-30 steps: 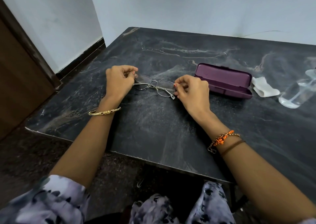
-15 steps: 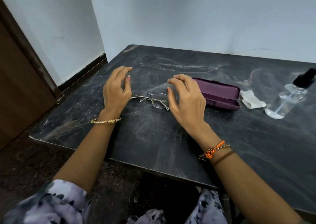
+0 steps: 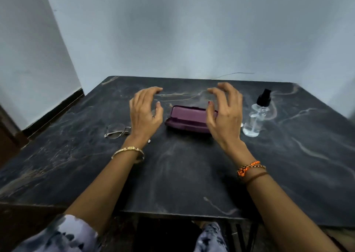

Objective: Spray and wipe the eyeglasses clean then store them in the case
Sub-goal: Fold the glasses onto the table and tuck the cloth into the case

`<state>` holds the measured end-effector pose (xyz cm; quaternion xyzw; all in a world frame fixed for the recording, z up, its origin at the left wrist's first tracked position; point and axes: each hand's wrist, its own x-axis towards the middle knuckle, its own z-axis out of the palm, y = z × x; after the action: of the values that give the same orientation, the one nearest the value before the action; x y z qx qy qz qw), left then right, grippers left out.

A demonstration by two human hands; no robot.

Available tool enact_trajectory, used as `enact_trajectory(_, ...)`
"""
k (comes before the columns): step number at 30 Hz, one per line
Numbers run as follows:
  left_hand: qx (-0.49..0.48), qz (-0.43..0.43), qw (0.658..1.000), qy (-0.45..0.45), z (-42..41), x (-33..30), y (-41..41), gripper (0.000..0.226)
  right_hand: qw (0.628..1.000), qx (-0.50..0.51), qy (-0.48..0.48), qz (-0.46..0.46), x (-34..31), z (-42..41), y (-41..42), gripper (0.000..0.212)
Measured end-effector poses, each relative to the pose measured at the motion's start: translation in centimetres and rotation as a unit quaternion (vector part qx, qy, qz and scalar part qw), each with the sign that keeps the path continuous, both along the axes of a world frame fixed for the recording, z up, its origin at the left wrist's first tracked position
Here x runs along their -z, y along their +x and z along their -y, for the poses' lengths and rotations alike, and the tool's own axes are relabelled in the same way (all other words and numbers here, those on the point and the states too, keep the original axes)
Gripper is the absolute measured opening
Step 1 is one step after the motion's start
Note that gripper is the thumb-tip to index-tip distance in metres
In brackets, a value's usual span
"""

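Observation:
The thin metal-framed eyeglasses [image 3: 116,130] lie on the dark marble table [image 3: 182,171], partly hidden behind my left wrist. A purple glasses case [image 3: 187,120] rests shut at the table's middle. My left hand [image 3: 145,112] hovers just left of the case, fingers spread and curled, holding nothing. On the case's right end my right hand [image 3: 224,115] hovers the same way and covers that end. A clear spray bottle [image 3: 258,115] with a black nozzle stands to the right. The white cloth is almost wholly hidden behind my right hand.
Pale walls close the table in at the back and left. A dark wooden door edge [image 3: 7,136] stands at the far left. The table's front edge [image 3: 172,214] runs just above my lap.
Both hands let go of the eyeglasses and moved up and right toward the case. The glasses stay on the table to the left. The camera has tilted up.

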<state>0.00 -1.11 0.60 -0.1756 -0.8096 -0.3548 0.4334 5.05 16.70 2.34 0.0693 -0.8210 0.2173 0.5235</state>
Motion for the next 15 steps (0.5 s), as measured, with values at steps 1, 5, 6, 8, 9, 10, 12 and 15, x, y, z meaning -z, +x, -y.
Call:
enact_trajectory(1,-0.007,0.009,1.000,0.005,-1.1,-0.2,-0.4,0.033,0.999,0.004,-0.024,0.030,0.1,-0.7,-0.1,0.026)
enact_trajectory(5,-0.005,0.083,0.996,0.036,-4.3,0.1,-1.6,0.026,0.979,0.033,-0.079,0.183,1.6,-2.3,-1.2,0.029)
enact_trajectory(6,-0.003,0.096,0.995,0.041,-4.7,0.3,-1.9,0.025,0.972,0.043,-0.083,0.213,2.1,-2.7,-1.5,0.031)
enact_trajectory(8,-0.004,0.110,0.992,0.054,-4.9,0.7,-2.5,0.023,0.961,0.057,-0.084,0.259,2.8,-3.2,-1.9,0.030)
enact_trajectory(9,-0.002,0.115,0.991,0.064,-4.8,0.8,-2.6,0.023,0.958,0.062,-0.084,0.268,2.8,-3.5,-2.0,0.028)
enact_trajectory(10,0.003,0.124,0.989,0.075,-4.7,0.8,-2.7,0.022,0.956,0.066,-0.083,0.274,2.8,-3.7,-2.2,0.025)
enact_trajectory(12,0.016,0.149,0.984,0.096,-4.4,0.8,-2.7,0.021,0.951,0.077,-0.074,0.292,2.6,-4.0,-2.5,0.019)
enact_trajectory(15,0.024,0.168,0.982,0.089,-4.4,0.7,-2.3,0.018,0.942,0.096,-0.043,0.318,2.7,-4.0,-2.7,0.017)
